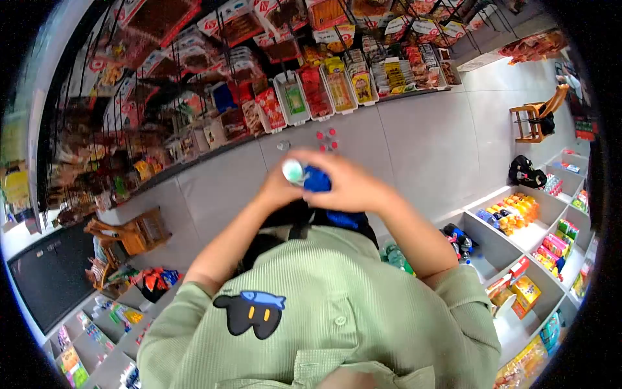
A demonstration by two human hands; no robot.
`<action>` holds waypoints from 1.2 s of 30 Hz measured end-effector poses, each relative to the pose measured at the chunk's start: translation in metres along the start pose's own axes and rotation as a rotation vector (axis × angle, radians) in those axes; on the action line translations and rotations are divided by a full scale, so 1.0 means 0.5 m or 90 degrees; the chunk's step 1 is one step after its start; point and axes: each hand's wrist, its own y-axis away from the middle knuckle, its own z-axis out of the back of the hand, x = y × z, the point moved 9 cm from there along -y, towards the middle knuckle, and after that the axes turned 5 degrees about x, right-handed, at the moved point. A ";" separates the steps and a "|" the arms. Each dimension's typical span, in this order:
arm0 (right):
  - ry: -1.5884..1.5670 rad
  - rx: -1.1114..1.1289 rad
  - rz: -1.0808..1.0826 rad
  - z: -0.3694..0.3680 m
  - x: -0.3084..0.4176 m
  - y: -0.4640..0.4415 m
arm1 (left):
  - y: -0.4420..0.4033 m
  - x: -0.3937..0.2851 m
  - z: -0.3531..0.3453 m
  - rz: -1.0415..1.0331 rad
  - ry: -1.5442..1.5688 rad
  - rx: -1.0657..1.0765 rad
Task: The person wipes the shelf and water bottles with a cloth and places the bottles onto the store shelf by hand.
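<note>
In front of my chest, my left hand (277, 188) is closed around an upright container with a round white and green top (293, 170), probably a bottle seen from above. My right hand (353, 185) curls in from the other side, its fingers reaching over the container. Between the palms, a dark blue cloth-like piece (317, 180) is gripped by the right hand, close against the container. Motion blur hides the fingertips. Beyond my hands, several bottles with red caps (327, 139) stand on the floor, with a small clear item (283, 145) beside them.
A snack rack (291, 65) with hanging packets and white bins spans the far side. Wooden chairs stand at left (133, 232) and right (538, 117). Grey compartment shelves (502, 243) with drinks and boxes are at right; more shelves (97, 327) sit at lower left. A black bag (526, 172) lies on the floor.
</note>
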 end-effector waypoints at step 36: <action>-0.660 -0.260 -0.071 0.164 -0.005 0.065 | 0.067 -0.509 0.018 -0.572 0.243 0.210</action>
